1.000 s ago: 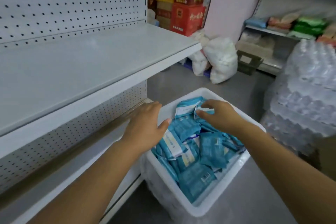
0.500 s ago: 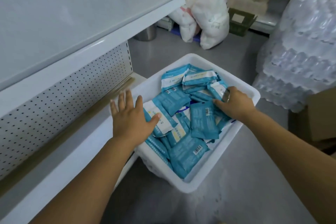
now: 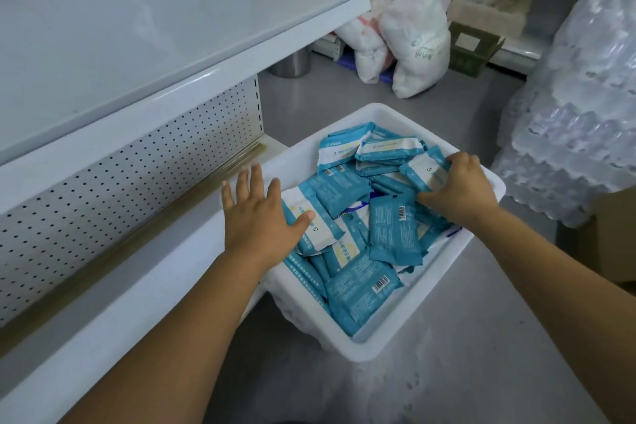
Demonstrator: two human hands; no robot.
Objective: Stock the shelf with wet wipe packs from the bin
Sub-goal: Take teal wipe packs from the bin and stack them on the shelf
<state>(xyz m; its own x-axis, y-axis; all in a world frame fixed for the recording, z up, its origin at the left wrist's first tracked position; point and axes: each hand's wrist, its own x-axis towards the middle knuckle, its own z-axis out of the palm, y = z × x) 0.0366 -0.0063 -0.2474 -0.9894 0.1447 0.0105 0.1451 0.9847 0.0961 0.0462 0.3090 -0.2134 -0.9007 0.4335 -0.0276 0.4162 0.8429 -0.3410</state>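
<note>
My left hand (image 3: pixel 261 220), fingers spread flat, seemingly steadies the bin (image 3: pixel 385 351) so my right hand (image 3: pixel 461 191) can grip a wet wipe pack (image 3: pixel 424 171).

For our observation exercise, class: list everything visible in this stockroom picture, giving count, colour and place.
bin: one, white, on the floor beside the shelving
wet wipe packs: many, teal and white, piled in the bin
shelf: one, white, upper left
base shelf: one, white, left of the bin
sacks: two, white, floor behind the bin
bottled water: stacked cases, clear, right
metal can: one, silver, floor past the shelf end
left hand: one, flat at the bin's left rim, thumb on a pack
right hand: one, gripping a wet wipe pack, bin's far right
</note>
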